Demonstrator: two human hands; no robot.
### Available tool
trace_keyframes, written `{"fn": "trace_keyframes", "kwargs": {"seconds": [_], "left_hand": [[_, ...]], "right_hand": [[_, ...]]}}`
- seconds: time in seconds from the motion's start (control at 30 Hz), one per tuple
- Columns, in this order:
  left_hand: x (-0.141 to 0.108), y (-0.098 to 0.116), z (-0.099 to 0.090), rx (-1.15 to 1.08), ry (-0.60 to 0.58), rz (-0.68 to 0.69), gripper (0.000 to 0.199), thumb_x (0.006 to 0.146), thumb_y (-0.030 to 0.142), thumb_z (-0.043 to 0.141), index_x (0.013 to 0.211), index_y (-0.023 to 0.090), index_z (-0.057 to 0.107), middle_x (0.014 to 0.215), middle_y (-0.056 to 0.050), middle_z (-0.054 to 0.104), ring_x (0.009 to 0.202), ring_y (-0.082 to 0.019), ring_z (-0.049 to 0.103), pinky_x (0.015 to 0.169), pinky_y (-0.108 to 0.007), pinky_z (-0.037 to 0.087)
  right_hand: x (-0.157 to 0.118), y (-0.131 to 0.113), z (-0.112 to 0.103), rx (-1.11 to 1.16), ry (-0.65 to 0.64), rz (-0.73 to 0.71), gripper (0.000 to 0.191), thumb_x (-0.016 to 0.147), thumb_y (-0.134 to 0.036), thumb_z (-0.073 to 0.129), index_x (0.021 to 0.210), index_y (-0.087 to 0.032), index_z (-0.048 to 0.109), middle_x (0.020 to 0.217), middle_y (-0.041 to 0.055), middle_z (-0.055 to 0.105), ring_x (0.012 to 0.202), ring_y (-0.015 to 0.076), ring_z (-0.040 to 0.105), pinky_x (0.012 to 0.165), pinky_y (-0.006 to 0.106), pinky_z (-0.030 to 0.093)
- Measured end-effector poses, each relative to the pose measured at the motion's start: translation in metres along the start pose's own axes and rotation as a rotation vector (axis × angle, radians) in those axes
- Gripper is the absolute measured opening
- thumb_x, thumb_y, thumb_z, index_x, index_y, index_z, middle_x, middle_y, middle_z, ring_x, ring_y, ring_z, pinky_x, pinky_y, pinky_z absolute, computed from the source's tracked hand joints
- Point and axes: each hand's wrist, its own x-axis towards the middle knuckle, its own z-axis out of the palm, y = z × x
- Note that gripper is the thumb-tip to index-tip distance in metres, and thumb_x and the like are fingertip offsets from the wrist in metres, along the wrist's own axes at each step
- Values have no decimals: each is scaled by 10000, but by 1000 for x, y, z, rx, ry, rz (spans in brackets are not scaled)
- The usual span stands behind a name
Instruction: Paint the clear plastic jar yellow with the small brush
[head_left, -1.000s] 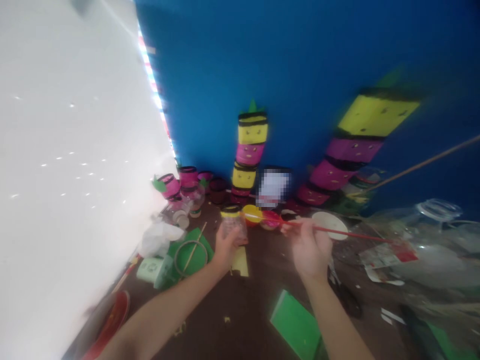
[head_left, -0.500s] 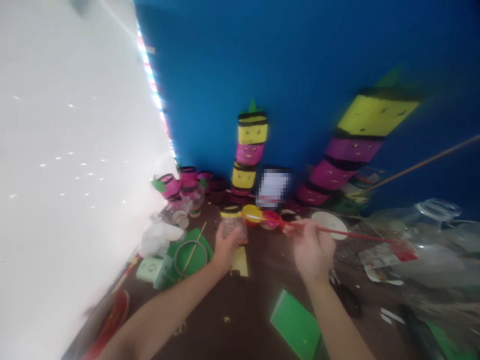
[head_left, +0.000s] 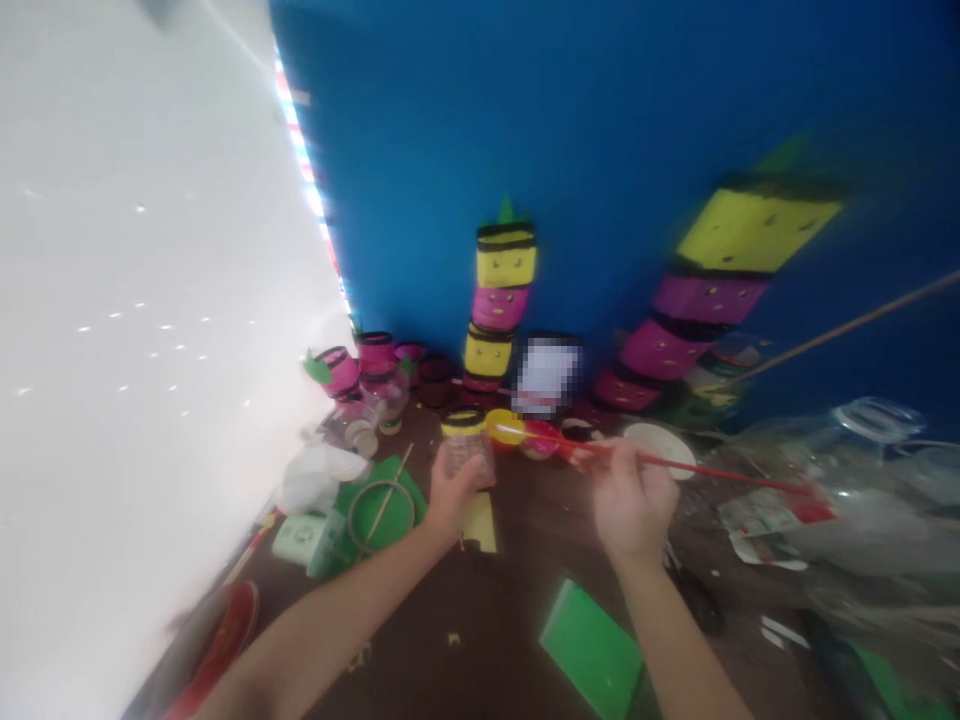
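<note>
My left hand (head_left: 455,490) is wrapped round a clear jar (head_left: 471,455) whose upper part is yellow with a black rim. In my right hand (head_left: 634,495) is a long red paintbrush (head_left: 720,472), its tip pointing left over a small tub of yellow paint (head_left: 507,428). A tub of pink paint (head_left: 540,438) sits just right of the yellow one, partly behind the brush. Under my left hand a strip of yellow paper (head_left: 480,522) lies on the dark table (head_left: 517,620).
Painted stacks with faces, a small one (head_left: 501,300) and a large one (head_left: 697,290), stand against the blue wall. Clear plastic bottles (head_left: 870,490) crowd the right. Green sheets (head_left: 596,645), a ring (head_left: 382,517) and pink pots (head_left: 375,352) lie around my arms.
My right hand has shifted slightly right with the paintbrush, and the brush tip has moved from the jar's side to over the yellow paint. The left hand and jar stay nearly still.
</note>
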Motion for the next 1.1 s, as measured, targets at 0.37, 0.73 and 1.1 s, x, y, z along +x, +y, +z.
{"fn": "trace_keyframes", "kwargs": {"seconds": [0.37, 0.73, 1.1], "left_hand": [[0, -2, -2, 19, -12, 20, 459, 569, 357, 765, 933, 182, 546, 809, -14, 620, 680, -124, 585, 600, -254, 477], [-2, 0, 1, 4, 4, 5, 473, 544, 354, 778, 918, 182, 544, 789, -9, 627, 661, -121, 585, 599, -255, 470], [-1, 3, 0, -75, -41, -33, 494, 557, 360, 768, 954, 169, 546, 779, -10, 600, 628, -107, 570, 548, -237, 438]], "right_hand": [[-11, -4, 8, -37, -98, 7, 214, 794, -384, 594, 760, -174, 577, 607, 1, 605, 542, 126, 585, 560, 283, 509], [-10, -2, 7, -93, -91, -14, 214, 803, -379, 582, 756, -170, 588, 623, 11, 615, 571, 136, 596, 566, 291, 505], [0, -5, 0, 17, -39, 4, 249, 740, -411, 643, 728, -174, 571, 595, 0, 599, 540, 146, 600, 587, 325, 520]]}}
